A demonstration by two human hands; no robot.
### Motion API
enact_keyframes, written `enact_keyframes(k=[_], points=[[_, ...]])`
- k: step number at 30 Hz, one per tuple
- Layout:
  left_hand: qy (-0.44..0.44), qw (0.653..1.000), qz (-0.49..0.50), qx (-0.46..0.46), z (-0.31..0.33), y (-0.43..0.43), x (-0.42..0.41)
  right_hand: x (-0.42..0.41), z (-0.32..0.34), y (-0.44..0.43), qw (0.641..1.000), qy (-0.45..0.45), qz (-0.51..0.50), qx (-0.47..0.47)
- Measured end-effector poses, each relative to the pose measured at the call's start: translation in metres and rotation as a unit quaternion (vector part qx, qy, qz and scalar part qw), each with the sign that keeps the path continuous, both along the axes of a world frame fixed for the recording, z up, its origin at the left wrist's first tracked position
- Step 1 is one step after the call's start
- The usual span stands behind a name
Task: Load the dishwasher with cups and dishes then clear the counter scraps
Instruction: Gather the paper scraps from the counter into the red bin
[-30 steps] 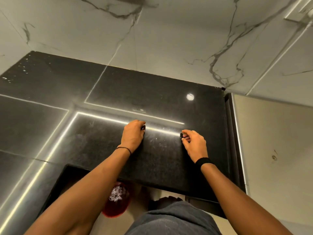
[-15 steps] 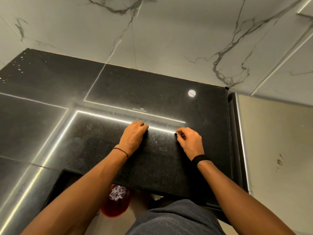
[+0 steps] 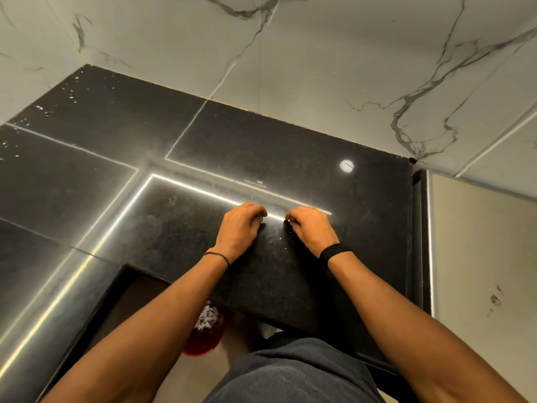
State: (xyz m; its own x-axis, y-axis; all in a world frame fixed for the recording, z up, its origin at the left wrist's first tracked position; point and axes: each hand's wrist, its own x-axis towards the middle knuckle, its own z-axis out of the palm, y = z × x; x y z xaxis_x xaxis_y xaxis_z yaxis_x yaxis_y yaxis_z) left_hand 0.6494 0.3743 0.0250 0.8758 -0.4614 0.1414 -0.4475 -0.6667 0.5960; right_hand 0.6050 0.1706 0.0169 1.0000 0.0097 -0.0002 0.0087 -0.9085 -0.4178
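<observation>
- L hand [image 3: 239, 225] and R hand [image 3: 312, 231] both knuckles-up on the black counter [image 3: 261, 141], approx frame centre. They're just beside each other with a narrow gap between.
- L hand: fingers curled under, tips on the counter surface. Can't tell if anything is under or inside the curl.
- R hand: thumb + index tips drawn together at its 10 o'clock, other fingers curled. Can't tell if it's pinching anything, too small to see.
- Scraps [image 3: 283, 240]: a few tiny white flecks on the counter at 6 o'clock of the gap, near the R hand's thumb side. Apart from both hands as far as I can see.
- More white flecks [image 3: 71, 96] at 10 o'clock of frame, at the far L corner of the counter, well apart from the hands.
- Red bin [image 3: 205, 341] below the counter's front edge, 7 o'clock from the L hand, partly hidden by the L forearm. There's a pile of pale bits [image 3: 207, 317] inside it.
- Thin cord bracelet [image 3: 218, 256] on L wrist, black band [image 3: 334, 252] on R wrist.
- Bright strip reflections [image 3: 189, 189] cross the counter. One runs under the fingertips of both hands.
- Round light spot [image 3: 346, 165] is at 1 o'clock from the R hand.
- Marble-look wall [image 3: 319, 68] at 12 o'clock, beige panel [image 3: 479, 257] at 3 o'clock beside the counter end.
- Dark grey garment [image 3: 290, 373] at 6 o'clock of frame.
</observation>
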Motion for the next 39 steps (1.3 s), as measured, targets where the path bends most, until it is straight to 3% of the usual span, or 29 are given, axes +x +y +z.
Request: enact_keyframes(k=[4, 7, 10, 18, 23, 28, 39], points=[[0.005, 0.999, 0.028, -0.028, 0.0, 0.016, -0.013, -0.008, -0.011, 0.007, 0.998, -0.044, -0.034, -0.005], [0.013, 0.993, 0.084, -0.076, 0.003, 0.04, -0.031, -0.011, -0.01, 0.017, 0.995, -0.051, -0.072, 0.047], [0.024, 0.982, 0.143, -0.124, 0.006, 0.068, -0.052, -0.014, -0.001, 0.05, 0.993, -0.012, -0.013, 0.113], [0.007, 0.942, 0.315, -0.114, -0.009, 0.169, -0.147, -0.049, 0.011, 0.215, 0.947, 0.038, 0.135, 0.289], [0.052, 0.904, 0.407, -0.119, -0.03, 0.215, -0.198, -0.07, -0.017, 0.265, 0.949, 0.095, 0.184, 0.24], [0.09, 0.888, 0.433, -0.123, -0.048, 0.228, -0.215, -0.078, -0.044, 0.283, 0.951, 0.137, 0.207, 0.185], [0.145, 0.868, 0.468, -0.084, -0.065, 0.239, -0.203, -0.067, -0.057, 0.29, 0.949, 0.139, 0.202, 0.198]])
